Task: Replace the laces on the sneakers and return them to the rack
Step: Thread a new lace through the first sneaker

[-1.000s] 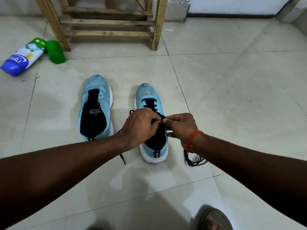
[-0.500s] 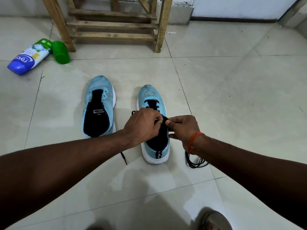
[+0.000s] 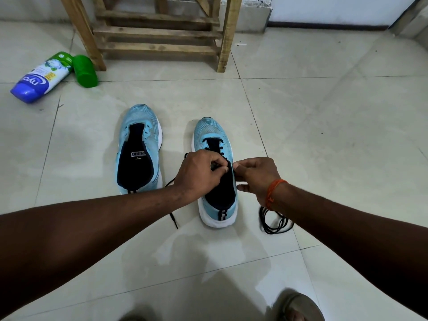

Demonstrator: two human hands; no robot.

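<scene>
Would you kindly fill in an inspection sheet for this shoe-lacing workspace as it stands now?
Surface: pale tiled floor, a few dark specks.
Job's things: unlaced sneaker and partly laced sneaker side by side, toes toward the wooden rack; black lace threaded through the toe-end eyelets, one end trailing on the floor; coiled lace lies right of the pair.
Clutter: blue-and-green bottle on its side, green cap beside it.
Grippers: left hand and right hand pinch the black lace over the tongue.
Cables: nothing seen.
Surroundings: wall behind the rack; sandalled foot at the bottom edge.
</scene>
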